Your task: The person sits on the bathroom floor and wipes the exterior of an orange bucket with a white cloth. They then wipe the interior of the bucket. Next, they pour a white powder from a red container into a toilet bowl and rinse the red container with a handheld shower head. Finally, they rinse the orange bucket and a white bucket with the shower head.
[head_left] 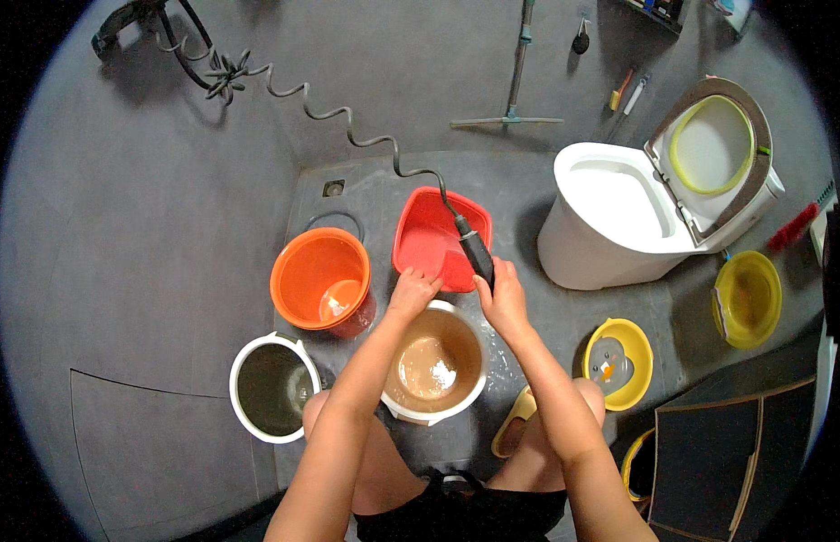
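My left hand point(414, 293) grips the near rim of a red plastic basin point(420, 234), its fingers over the edge. In my right hand point(506, 298) is the black handle point(475, 251) of a handheld device, which hangs over the basin's right side on a coiled grey line point(352, 135). Its lower end is hidden by my hand. Directly below my hands stands a white-rimmed bucket point(470, 396) with brownish, shiny insides. An orange bucket point(284, 315) is left of the basin. Nearer me on the left, another white-rimmed bucket point(238, 406) holds dark liquid.
A white toilet point(576, 251) with raised lid stands at right. Near my right knee lies a yellow basin point(640, 369); another yellow basin point(748, 298) hangs beyond it. A squeegee point(511, 120) leans on the wall. The grey floor point(508, 349) is wet, with a drain point(334, 188) at the back.
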Demonstrator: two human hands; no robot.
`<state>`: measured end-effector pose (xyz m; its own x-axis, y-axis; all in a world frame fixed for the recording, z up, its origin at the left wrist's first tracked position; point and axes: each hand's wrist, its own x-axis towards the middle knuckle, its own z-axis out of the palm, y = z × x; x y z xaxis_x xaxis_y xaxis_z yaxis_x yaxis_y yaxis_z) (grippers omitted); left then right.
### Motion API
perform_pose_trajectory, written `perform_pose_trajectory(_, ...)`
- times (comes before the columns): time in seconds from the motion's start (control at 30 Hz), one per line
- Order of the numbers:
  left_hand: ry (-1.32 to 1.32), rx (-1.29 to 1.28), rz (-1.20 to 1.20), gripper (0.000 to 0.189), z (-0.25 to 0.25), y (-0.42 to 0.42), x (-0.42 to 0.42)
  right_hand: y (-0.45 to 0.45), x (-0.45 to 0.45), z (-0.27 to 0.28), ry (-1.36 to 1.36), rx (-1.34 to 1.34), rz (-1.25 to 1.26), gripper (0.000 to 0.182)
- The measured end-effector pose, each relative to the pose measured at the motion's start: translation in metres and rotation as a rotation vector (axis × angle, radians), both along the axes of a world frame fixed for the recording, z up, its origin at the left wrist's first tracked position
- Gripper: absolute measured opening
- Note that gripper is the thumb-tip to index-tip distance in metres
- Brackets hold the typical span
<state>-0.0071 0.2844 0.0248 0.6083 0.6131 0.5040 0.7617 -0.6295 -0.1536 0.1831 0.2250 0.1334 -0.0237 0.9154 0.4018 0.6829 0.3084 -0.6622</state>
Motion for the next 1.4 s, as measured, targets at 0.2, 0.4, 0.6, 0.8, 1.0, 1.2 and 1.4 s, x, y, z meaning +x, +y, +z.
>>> perform_pose_trajectory(0.2,0.002,0.01,-0.046,0.012,-0.002,-0.007,-0.01,-0.004,-0.009,-0.007,0.026,-0.09,0.242,0.04)
perform_pose_trajectory(0.4,0.0,-0.007,-0.116,0.016,0.0,-0.019,-0.007,0.011,-0.017,-0.008,0.123,0.084,0.073,0.041)
perform_pose_trajectory(0.6,-0.064,0.031,-0.112,0.019,0.003,-0.022,-0.009,0.015,-0.003,-0.007,0.035,0.112,-0.098,0.04)
perform_pose_trajectory(0.8,-0.016,0.037,0.017,0.02,0.0,-0.018,-0.018,0.005,0.009,-0.008,-0.086,-0.089,-0.054,0.038)
perform_pose_trajectory(1.0,0.028,0.004,0.06,0.021,-0.002,-0.019,-0.019,0.005,0.002,-0.004,0.082,-0.267,0.215,0.038)
perform_pose_trajectory(1.2,0.092,-0.066,0.058,0.021,0.002,-0.027,-0.002,0.007,-0.019,-0.006,0.201,-0.071,0.246,0.038)
perform_pose_trajectory(1.4,0.025,-0.024,-0.049,0.021,0.002,-0.033,0.012,0.023,-0.018,-0.01,0.196,0.129,-0.03,0.042)
